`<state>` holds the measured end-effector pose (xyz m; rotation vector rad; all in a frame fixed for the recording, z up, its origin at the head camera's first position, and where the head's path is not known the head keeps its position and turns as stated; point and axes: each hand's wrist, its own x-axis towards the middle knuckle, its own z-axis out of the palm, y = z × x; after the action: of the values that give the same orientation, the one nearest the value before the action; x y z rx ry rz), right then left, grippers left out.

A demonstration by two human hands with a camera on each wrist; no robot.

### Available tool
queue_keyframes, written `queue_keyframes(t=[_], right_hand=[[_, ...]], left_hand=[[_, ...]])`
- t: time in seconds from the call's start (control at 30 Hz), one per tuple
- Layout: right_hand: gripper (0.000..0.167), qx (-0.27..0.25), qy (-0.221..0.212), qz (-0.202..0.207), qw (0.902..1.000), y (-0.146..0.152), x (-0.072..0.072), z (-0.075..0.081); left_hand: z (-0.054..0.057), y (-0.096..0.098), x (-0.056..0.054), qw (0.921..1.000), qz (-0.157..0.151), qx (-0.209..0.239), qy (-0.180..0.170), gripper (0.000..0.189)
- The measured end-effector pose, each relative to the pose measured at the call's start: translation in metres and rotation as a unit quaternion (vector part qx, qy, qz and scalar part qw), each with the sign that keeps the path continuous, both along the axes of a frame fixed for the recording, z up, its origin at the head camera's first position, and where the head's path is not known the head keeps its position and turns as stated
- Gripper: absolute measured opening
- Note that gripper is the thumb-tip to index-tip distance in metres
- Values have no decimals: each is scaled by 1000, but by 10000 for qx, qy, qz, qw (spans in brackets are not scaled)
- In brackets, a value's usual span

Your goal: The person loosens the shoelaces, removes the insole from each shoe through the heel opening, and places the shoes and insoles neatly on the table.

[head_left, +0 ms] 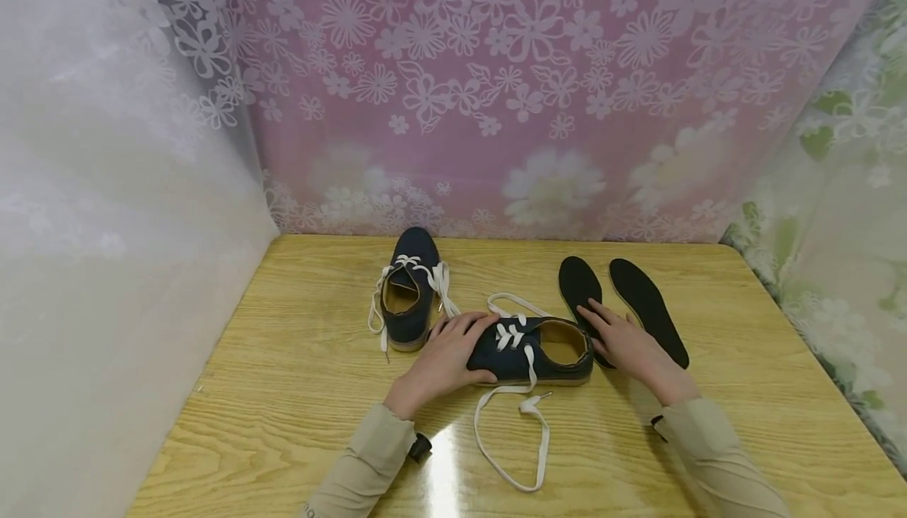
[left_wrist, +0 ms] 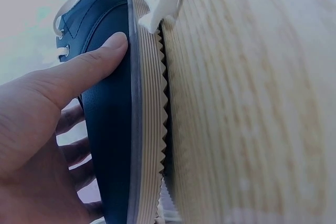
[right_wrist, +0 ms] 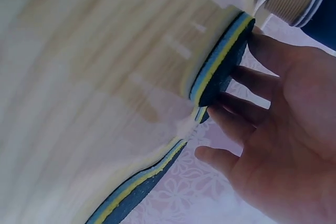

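Observation:
A navy lace-up shoe (head_left: 513,357) lies crosswise on the table, its toe to the left and its opening facing up. My left hand (head_left: 448,357) grips it at the toe, the thumb along the near side and the fingers across the far side; the left wrist view shows the shoe's (left_wrist: 113,108) ribbed sole edge close to the tabletop. Just past the heel, my right hand (head_left: 631,345) rests with loosely extended fingers on a black insole (head_left: 577,278). In the right wrist view this insole (right_wrist: 226,61) shows yellow and blue layers at its edge.
A second navy shoe (head_left: 414,246) stands at the back left, toe away, with loose white laces. Another black insole (head_left: 648,305) lies to the right. One long white lace (head_left: 544,447) loops toward the front of the wooden table (head_left: 283,408). Flowered curtains (head_left: 482,109) enclose the table.

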<state>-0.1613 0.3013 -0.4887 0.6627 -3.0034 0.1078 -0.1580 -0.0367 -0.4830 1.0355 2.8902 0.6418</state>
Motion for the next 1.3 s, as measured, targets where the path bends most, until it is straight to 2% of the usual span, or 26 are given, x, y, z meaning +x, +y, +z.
queue_keyframes(t=[0.27,0.43,0.6,0.67,0.87,0.97,1.1,1.2,1.3], right_hand=[[59,-94,-119,-148,9998,-4,-3,2],[58,-157,232,8,9996,-5,-3,1],[48,-922,677,404,9926,-16,-8,10],[44,-1268,621,507,9887,-24,-9,18],[39,-1868,-18,448,9814,-39,-5,36],[40,-2042,-286,560,9769,-48,-4,42],[40,-2156,-640,917,9701,-62,-6,46],[39,-2104,-817,1170,9672,-68,-10,46],[36,-2030,-977,1244,9663,-69,-13,45]], left_hand=[[1,0,1,10000,3,-15,-2,93],[2,-2,1,10000,-9,-31,-7,93],[2,-4,3,10000,-47,-30,13,93],[3,-4,3,10000,-68,-16,36,93],[6,-6,5,9997,-186,-138,-5,92],[12,-5,8,9996,-206,-162,92,83],[27,-3,15,9985,-136,34,538,61],[40,1,26,9964,-67,156,825,36],[48,8,40,9964,-262,169,788,17]])
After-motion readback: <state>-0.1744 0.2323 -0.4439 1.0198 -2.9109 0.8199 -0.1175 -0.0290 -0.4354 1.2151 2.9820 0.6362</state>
